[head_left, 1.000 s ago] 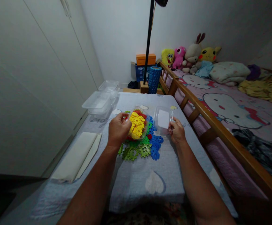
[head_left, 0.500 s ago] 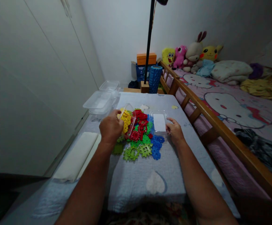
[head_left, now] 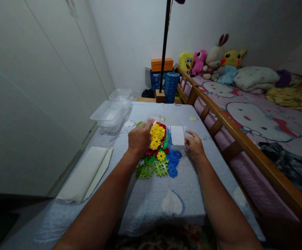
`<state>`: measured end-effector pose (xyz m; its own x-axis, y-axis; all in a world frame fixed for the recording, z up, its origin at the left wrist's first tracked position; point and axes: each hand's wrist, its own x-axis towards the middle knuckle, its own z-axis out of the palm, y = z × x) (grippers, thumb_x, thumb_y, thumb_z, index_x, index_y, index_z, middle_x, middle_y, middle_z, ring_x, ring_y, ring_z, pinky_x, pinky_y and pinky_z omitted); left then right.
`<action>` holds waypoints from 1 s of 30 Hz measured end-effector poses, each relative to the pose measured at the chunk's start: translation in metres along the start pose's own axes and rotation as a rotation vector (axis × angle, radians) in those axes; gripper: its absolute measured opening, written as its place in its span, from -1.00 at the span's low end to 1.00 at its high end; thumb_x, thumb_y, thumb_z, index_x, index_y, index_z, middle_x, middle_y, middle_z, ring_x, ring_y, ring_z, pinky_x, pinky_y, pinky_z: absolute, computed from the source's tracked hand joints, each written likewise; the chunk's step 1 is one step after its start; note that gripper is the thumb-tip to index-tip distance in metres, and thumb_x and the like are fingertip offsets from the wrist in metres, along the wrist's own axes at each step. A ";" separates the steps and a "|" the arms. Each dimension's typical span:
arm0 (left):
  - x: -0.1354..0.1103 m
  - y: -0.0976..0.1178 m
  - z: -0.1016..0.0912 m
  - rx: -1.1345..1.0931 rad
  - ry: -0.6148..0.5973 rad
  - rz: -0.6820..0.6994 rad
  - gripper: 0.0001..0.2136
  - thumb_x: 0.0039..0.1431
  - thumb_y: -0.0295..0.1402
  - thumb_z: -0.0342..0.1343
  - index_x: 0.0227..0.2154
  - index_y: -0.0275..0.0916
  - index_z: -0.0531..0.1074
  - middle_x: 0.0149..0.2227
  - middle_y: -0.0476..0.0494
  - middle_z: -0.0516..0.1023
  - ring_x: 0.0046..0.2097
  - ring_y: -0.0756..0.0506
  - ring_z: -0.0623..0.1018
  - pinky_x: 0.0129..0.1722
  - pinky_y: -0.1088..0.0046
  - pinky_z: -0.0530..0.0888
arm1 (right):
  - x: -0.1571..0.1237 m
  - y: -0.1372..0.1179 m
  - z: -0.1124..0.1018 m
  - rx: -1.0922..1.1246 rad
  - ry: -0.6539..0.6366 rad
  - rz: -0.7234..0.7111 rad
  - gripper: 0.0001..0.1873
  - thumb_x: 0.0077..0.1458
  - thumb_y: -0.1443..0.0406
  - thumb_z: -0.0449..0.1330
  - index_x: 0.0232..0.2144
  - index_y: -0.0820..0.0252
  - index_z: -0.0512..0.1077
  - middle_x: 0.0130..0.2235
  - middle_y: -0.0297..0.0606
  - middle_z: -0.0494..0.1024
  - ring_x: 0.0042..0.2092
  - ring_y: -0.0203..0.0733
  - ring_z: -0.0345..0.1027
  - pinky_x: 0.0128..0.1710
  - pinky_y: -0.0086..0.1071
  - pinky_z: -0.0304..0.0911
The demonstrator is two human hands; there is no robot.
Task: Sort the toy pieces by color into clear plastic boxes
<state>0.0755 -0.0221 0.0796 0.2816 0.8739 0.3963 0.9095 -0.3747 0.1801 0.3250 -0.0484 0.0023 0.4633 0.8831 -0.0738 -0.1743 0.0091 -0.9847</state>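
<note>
My left hand grips a clear plastic container, tilted over the heap, most of it hidden behind my fingers. Yellow snowflake-shaped building pieces lie spread below and beside it, one resting lower down at the front. Under and around them are red, green and blue pieces, with light green square pieces at the near edge. To the right, my right hand pinches the side rim of another clear plastic container; a white rectangle shows in its bottom.
Clear plastic boxes are stacked at the table's back left. A folded white cloth lies along the left side. Behind the table stand a black pole and a blue foam roller. A wooden bed rail borders the right.
My left hand has moved right with its container, and the yellow pieces have spilled out of it onto the pile. My right hand and its container have stayed nearly still.
</note>
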 end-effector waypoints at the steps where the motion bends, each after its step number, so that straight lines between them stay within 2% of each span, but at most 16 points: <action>1: 0.000 0.000 0.003 -0.002 0.002 0.039 -0.62 0.25 -0.54 -0.01 0.06 -0.18 0.51 -0.07 -0.26 0.65 -0.06 -0.22 0.61 -0.19 0.33 0.42 | 0.000 -0.001 0.000 0.005 0.003 0.001 -0.41 -0.26 0.20 0.28 -0.08 0.17 0.37 -0.66 -0.59 0.38 -0.63 -0.37 0.10 -0.64 -0.51 -0.03; 7: 0.000 -0.013 0.012 0.047 -0.001 0.211 -0.70 0.31 -0.51 -0.04 -0.10 -0.18 0.58 -0.20 -0.27 0.63 -0.15 -0.21 0.58 -0.23 0.32 0.35 | -0.002 -0.004 0.000 0.021 0.019 0.005 -0.42 -0.28 0.21 0.28 -0.10 0.16 0.38 -0.66 -0.58 0.37 -0.65 -0.37 0.09 -0.66 -0.51 -0.09; 13: 0.000 -0.033 0.004 0.025 0.058 0.230 -0.69 0.38 -0.43 -0.06 -0.03 -0.15 0.58 -0.22 -0.29 0.63 -0.15 -0.22 0.55 -0.21 0.29 0.33 | -0.003 -0.006 0.001 -0.003 0.024 -0.004 -0.42 -0.28 0.23 0.26 -0.10 0.19 0.38 -0.68 -0.58 0.38 -0.66 -0.38 0.04 -0.66 -0.50 -0.08; 19: 0.001 -0.043 -0.002 -0.041 0.083 0.270 -0.69 0.41 -0.36 -0.06 -0.02 -0.12 0.59 -0.26 -0.26 0.61 -0.17 -0.20 0.53 -0.18 0.29 0.32 | -0.004 -0.006 0.001 0.021 0.062 -0.047 -0.41 -0.25 0.20 0.31 -0.08 0.21 0.39 -0.66 -0.56 0.40 -0.65 -0.37 0.11 -0.65 -0.49 -0.04; 23: 0.005 -0.049 -0.007 -0.090 0.119 0.198 -0.72 0.36 -0.34 0.01 -0.03 -0.13 0.59 -0.31 -0.25 0.58 -0.17 -0.21 0.52 -0.15 0.28 0.34 | -0.002 -0.005 0.000 0.042 0.080 -0.071 -0.40 -0.21 0.09 0.38 -0.10 0.20 0.40 -0.63 -0.54 0.41 -0.64 -0.37 0.15 -0.64 -0.50 0.00; 25: 0.005 -0.049 -0.010 -0.111 0.178 0.131 -0.72 0.32 -0.36 0.03 -0.02 -0.14 0.59 -0.30 -0.24 0.58 -0.17 -0.21 0.53 -0.13 0.28 0.35 | -0.001 -0.004 -0.001 0.045 0.078 -0.081 -0.41 -0.21 0.06 0.41 -0.13 0.19 0.41 -0.63 -0.53 0.41 -0.64 -0.38 0.14 -0.65 -0.51 0.00; 28: 0.000 -0.039 -0.012 -0.217 0.305 -0.048 -0.67 0.22 -0.44 0.05 -0.01 -0.18 0.56 -0.33 -0.15 0.55 -0.22 -0.16 0.52 -0.13 0.33 0.37 | -0.002 -0.004 0.001 0.074 0.072 -0.090 -0.44 -0.21 0.02 0.45 -0.20 0.15 0.42 -0.63 -0.55 0.38 -0.65 -0.40 0.11 -0.66 -0.52 -0.02; 30: -0.006 -0.028 -0.012 -0.356 0.348 -0.192 -0.64 0.16 -0.46 0.06 0.00 -0.18 0.53 -0.42 -0.03 0.46 -0.32 -0.10 0.48 -0.20 0.41 0.37 | -0.004 -0.006 0.003 0.114 0.064 -0.089 -0.45 -0.20 0.00 0.46 -0.23 0.13 0.42 -0.64 -0.57 0.34 -0.65 -0.42 0.09 -0.67 -0.53 -0.02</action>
<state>0.0449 -0.0203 0.0826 -0.0531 0.8056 0.5901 0.7575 -0.3526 0.5494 0.3212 -0.0507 0.0094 0.5349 0.8449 -0.0009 -0.2264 0.1423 -0.9636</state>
